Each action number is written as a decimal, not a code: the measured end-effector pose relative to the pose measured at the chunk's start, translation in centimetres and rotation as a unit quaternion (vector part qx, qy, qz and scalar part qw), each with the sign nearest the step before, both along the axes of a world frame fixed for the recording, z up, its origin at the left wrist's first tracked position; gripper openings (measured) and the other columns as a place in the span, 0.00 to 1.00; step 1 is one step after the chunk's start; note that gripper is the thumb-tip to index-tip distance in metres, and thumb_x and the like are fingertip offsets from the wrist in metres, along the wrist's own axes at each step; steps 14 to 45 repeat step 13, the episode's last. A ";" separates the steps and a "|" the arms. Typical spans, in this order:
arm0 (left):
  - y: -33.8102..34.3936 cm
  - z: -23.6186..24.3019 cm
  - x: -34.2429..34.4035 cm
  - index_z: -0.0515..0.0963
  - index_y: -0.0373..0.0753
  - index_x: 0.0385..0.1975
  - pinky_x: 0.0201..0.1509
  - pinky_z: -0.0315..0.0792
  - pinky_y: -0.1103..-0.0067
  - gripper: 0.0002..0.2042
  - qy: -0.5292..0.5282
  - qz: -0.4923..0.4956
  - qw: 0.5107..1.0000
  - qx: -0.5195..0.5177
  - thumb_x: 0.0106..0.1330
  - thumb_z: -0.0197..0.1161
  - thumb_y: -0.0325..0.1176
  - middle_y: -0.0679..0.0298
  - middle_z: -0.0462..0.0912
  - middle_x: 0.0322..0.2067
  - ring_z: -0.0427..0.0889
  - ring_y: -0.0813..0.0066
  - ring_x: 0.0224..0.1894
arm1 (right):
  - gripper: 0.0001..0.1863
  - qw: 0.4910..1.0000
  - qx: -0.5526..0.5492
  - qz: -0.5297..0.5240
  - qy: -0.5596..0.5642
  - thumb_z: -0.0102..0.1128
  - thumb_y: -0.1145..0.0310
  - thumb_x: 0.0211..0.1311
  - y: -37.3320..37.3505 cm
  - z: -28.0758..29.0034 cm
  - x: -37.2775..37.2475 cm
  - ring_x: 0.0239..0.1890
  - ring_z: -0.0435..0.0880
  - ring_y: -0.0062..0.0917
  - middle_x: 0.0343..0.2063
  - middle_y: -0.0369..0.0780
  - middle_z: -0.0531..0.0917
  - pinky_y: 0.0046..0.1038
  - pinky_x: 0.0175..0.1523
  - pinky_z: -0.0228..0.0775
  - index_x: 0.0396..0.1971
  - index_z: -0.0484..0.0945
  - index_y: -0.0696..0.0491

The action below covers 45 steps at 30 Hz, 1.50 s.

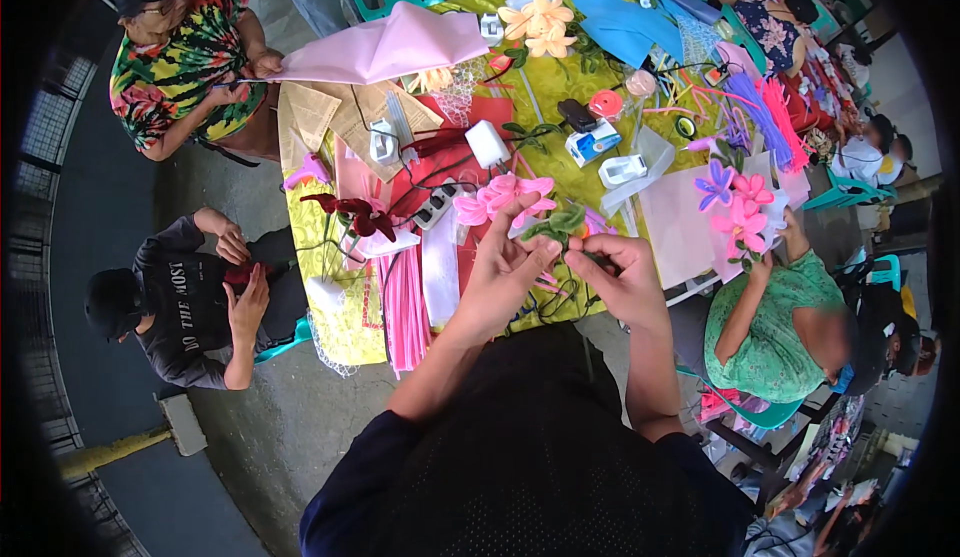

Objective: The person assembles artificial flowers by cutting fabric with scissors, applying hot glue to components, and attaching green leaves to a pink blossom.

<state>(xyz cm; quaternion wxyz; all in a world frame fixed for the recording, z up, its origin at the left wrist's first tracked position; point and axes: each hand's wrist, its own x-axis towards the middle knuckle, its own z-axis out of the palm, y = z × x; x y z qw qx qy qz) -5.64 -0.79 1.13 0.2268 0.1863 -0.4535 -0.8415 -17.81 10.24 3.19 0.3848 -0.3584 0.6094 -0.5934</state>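
Observation:
Just over the near table edge, my left hand (505, 275) pinches a green fuzzy leaf piece (558, 223), which looks made of pipe cleaner. My right hand (622, 275) closes thumb against fingers at the lower right side of the same piece; its exact grip point is partly hidden. Beyond my left fingers lies a pink pipe-cleaner flower (490, 203), partly covered by them. Left of it, a dark red flower (366, 219) rests on the table.
On the yellow-covered table (515, 352) are a power strip (437, 205), a white adapter (486, 144), a tape dispenser (622, 170), pink pipe cleaners (402, 307) and a glue gun (308, 172). People sit or stand around it; one at right holds a pink and purple bouquet (738, 205).

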 end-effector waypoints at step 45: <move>1.3 -1.1 -0.9 0.54 0.34 0.55 0.45 0.72 0.84 0.30 -0.008 0.117 0.992 0.035 0.54 0.62 0.19 0.53 0.76 0.40 0.77 0.74 0.43 | 0.02 0.936 -0.067 -0.166 0.301 0.60 0.77 0.52 -1.2 -1.6 2.2 0.14 0.69 0.20 0.18 0.34 0.76 0.21 0.19 0.58 0.27 0.77 0.57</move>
